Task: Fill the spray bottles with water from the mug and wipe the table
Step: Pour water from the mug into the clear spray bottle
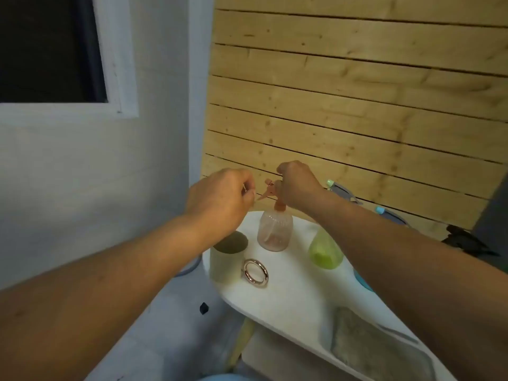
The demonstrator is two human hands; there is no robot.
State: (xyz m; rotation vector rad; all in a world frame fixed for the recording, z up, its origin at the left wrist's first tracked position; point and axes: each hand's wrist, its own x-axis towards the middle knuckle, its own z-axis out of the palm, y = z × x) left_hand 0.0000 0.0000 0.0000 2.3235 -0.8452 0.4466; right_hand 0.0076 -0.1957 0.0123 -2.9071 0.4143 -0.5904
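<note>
A pink spray bottle [275,232] stands upright near the far edge of the white table [291,295]. My right hand [298,188] grips its pink spray head from the right. My left hand [222,199] hovers just left of the nozzle with fingers curled; whether it pinches the trigger tip I cannot tell. A pale green mug [226,259] with a shiny ring handle [255,272] stands at the table's left edge, below my left wrist. A green spray bottle [324,250] stands to the right of the pink one, partly hidden by my right forearm. A grey cloth [365,342] lies at the table's near right.
A wooden slat wall [357,105] rises right behind the table. Two grey spray heads with a green tip [341,189] and a blue tip [390,214] lie at the back right. A blue object [362,281] peeks out under my right forearm. White wall and window are at left.
</note>
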